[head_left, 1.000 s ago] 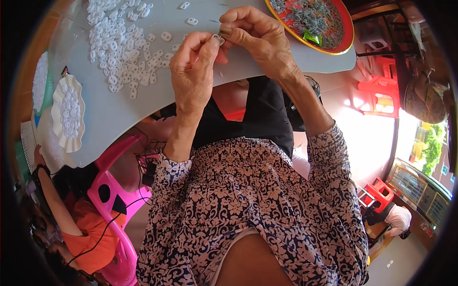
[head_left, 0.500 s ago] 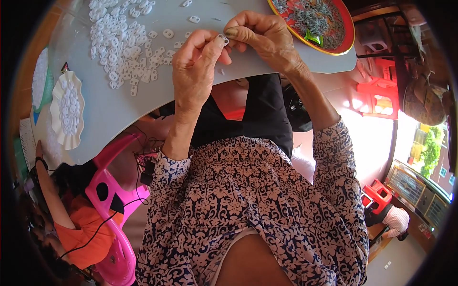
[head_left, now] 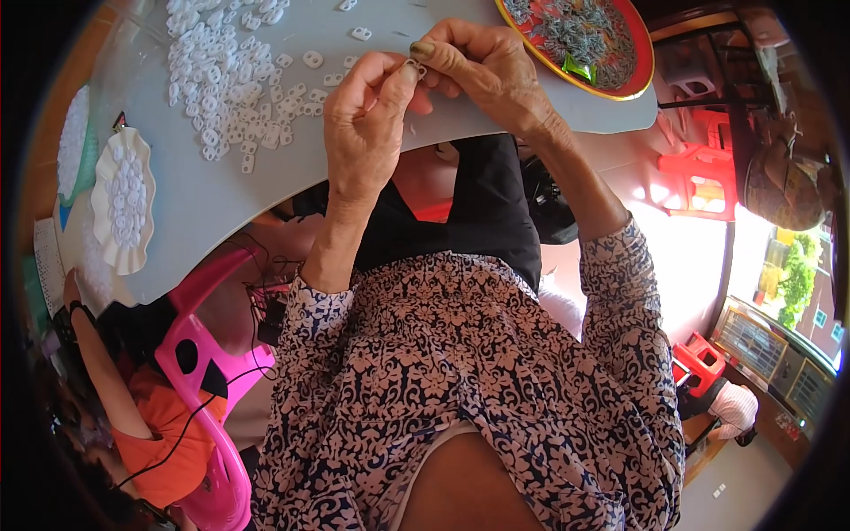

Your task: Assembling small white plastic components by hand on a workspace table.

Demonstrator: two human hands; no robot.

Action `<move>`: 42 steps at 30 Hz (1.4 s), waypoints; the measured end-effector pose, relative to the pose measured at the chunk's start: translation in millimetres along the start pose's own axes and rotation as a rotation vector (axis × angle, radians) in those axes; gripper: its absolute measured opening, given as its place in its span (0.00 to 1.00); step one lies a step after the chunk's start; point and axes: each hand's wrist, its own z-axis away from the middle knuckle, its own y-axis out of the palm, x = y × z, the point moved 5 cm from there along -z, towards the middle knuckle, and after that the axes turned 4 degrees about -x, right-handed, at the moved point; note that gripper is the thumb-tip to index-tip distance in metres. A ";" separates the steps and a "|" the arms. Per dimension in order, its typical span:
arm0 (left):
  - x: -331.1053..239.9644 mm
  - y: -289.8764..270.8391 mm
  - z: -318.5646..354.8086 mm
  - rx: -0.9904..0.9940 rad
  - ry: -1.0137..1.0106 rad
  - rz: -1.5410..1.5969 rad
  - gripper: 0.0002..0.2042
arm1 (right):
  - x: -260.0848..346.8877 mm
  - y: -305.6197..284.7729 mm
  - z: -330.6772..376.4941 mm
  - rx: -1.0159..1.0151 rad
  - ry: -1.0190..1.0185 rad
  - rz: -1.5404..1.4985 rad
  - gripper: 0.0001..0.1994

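Observation:
My left hand [head_left: 365, 128] is closed in a pinch on a small white plastic two-hole piece [head_left: 421, 70] above the near edge of the table. Its thumb and forefinger cover most of the piece. My right hand [head_left: 485, 69] meets it from the right, thumb and fingers pressed together at the piece; whatever they hold is hidden. To the left of my hands, many similar white two-hole pieces [head_left: 226, 75] lie heaped and scattered. Right of my right hand stands a red round tray [head_left: 649, 66] with a yellow rim, holding a mass of small grey parts [head_left: 575, 34] and a green wrapper [head_left: 580, 70].
A cream wavy-edged dish [head_left: 133, 257] of white pieces stands on the grey table [head_left: 199, 208] at left, beside a green container [head_left: 86, 164]. A person in an orange top [head_left: 168, 442] sits on a pink chair [head_left: 226, 482]. Red stools [head_left: 699, 168] stand at right.
My right thumb has shifted slightly up and left over the white piece, which has turned a little in my left pinch. Both hands stay together in nearly the same place.

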 end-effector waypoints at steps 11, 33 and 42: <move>1.9 -0.2 2.5 0.046 -0.044 0.072 0.06 | -2.7 -1.8 6.1 0.025 -0.038 -0.026 0.12; -40.0 -67.6 -24.8 -0.229 0.319 -0.705 0.06 | 1.4 5.5 10.6 -0.050 -0.065 -0.172 0.10; -18.3 -69.1 -49.2 0.246 0.491 -1.322 0.11 | -5.8 4.1 11.7 -0.053 -0.063 -0.191 0.10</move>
